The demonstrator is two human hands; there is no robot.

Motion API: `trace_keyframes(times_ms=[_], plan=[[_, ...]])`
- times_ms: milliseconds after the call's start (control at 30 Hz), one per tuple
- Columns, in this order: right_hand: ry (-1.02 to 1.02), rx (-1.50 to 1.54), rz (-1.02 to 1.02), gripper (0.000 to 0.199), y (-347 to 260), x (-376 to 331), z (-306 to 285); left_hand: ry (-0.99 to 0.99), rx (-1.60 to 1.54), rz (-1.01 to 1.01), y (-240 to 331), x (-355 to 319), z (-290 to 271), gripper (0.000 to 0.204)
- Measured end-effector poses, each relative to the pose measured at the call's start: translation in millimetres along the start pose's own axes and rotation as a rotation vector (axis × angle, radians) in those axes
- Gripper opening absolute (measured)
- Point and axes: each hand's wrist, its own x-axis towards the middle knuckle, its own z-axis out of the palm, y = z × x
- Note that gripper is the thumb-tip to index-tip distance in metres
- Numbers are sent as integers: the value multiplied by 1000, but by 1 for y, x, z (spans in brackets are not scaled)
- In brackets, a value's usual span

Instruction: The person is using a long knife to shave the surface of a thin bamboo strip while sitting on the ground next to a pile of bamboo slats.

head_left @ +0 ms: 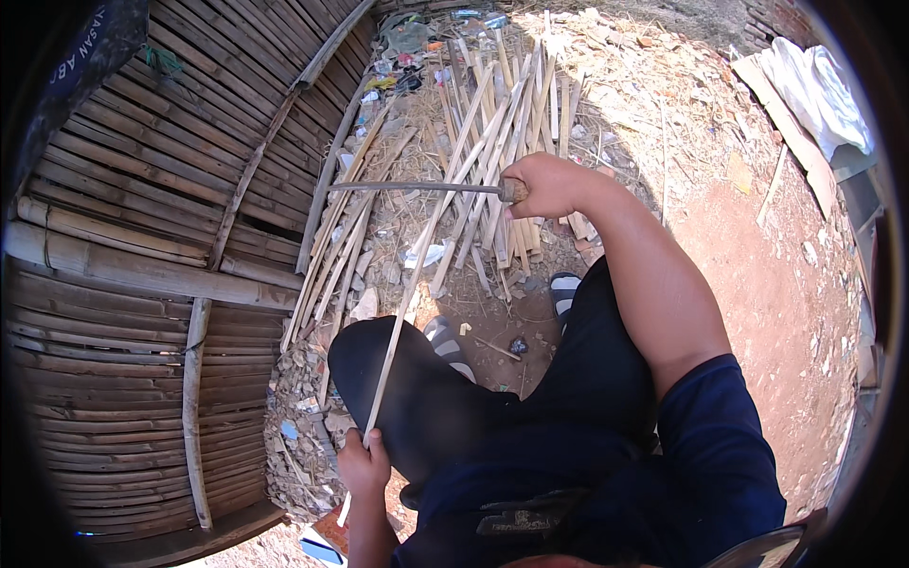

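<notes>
My left hand (364,461) is closed around the lower part of a long, pale bamboo strip (392,348), beside my left knee. The strip slants up and away across my thigh, and its far part overlaps the pile in view. In my right hand (557,186), held out ahead at arm's length, is the wooden handle of a long-bladed knife (407,186). Its narrow blade points left, level across the picture, and crosses the line of the strip. Whether blade and strip touch I cannot tell. Beyond and below the blade lies a pile of split bamboo strips (530,104) on the ground.
A woven bamboo wall (123,275) with pole supports stands close on my left. Rubble and litter (407,80) cover the ground along it. Bare dirt (748,312) stretches to the right, with a white sack (819,95) and a board (781,128) at the far right.
</notes>
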Motion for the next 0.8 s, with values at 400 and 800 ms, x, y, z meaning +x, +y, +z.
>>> trace_keyframes(times_ms=[400, 800], plan=[[-65, -203, -313, 35, -29, -5, 39, 0, 2, -1, 4, 0, 2, 63], [-56, -277, -258, 35, -52, -15, 51, -14, 13, -35, 11, -1, -3, 64]])
